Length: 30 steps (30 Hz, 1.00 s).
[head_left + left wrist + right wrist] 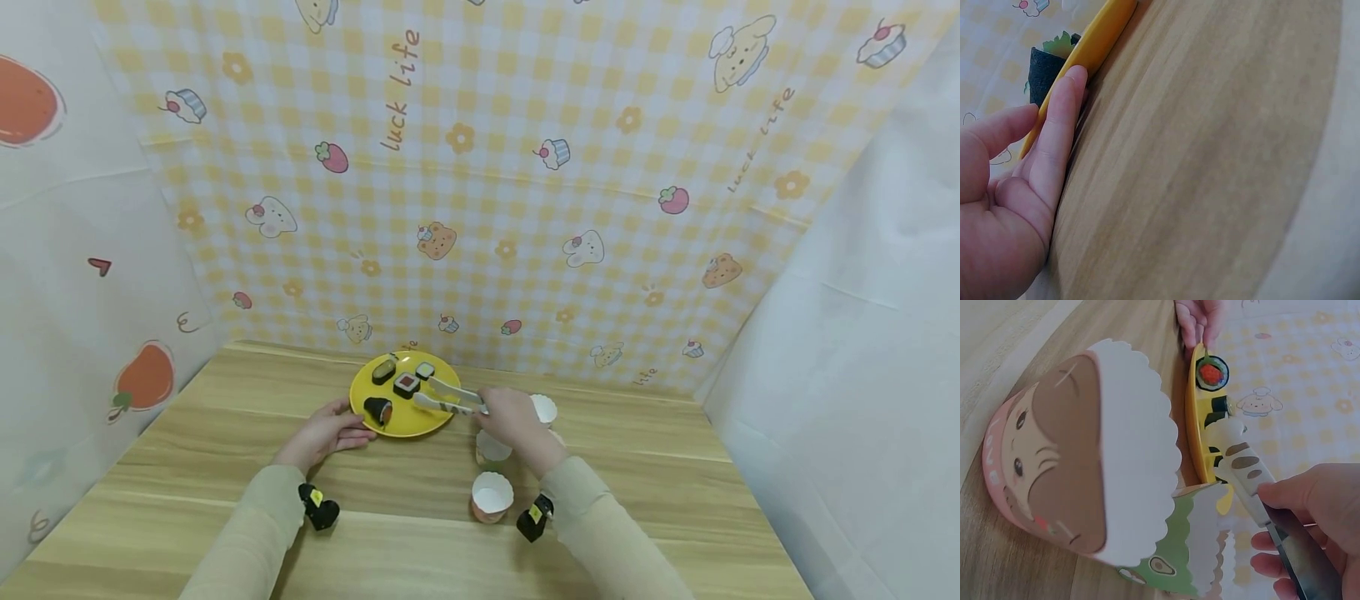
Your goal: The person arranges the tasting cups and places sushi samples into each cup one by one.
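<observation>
Seen remotely, my right hand pinches the tongs, tips apart beside the square sushi roll; contact I cannot tell. The roll sits on the yellow plate, near the desk's back edge; my left hand pinches its front-left rim. I judge the roll light, firm, perhaps slippery: best gripped gently across opposite dark sides.
</observation>
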Available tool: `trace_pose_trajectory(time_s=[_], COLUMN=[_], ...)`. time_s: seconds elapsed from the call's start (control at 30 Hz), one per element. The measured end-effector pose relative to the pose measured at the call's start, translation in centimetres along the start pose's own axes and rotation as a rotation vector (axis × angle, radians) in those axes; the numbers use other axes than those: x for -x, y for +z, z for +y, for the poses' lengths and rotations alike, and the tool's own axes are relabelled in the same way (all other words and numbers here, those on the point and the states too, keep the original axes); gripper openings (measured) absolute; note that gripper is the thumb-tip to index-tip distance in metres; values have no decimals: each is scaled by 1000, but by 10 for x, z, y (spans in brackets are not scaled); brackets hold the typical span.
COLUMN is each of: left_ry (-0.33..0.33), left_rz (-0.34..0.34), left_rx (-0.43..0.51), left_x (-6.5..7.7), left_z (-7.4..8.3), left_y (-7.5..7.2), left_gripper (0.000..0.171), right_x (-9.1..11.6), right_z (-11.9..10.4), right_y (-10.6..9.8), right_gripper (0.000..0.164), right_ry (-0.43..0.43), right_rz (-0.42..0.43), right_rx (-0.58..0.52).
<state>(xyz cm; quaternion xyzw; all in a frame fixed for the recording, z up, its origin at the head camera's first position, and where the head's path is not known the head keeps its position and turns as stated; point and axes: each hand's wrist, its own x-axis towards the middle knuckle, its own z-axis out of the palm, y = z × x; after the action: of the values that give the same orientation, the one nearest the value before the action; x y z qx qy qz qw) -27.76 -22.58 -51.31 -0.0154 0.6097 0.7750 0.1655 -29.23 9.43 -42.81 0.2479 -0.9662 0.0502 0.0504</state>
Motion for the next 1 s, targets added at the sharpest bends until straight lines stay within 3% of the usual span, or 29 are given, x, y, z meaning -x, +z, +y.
trace_pose_trajectory(time_s=[1.0], left_ry=[2], left_rz=[1], left_rx=[-5], left_x=[2], left_z=[2], left_y=[2], left_gripper=[60], right_x=[-22], right_z=[-14], right_y=[-1], right_gripper=[15], right_ry=[74], right_rz=[-108], right_rx=[-55])
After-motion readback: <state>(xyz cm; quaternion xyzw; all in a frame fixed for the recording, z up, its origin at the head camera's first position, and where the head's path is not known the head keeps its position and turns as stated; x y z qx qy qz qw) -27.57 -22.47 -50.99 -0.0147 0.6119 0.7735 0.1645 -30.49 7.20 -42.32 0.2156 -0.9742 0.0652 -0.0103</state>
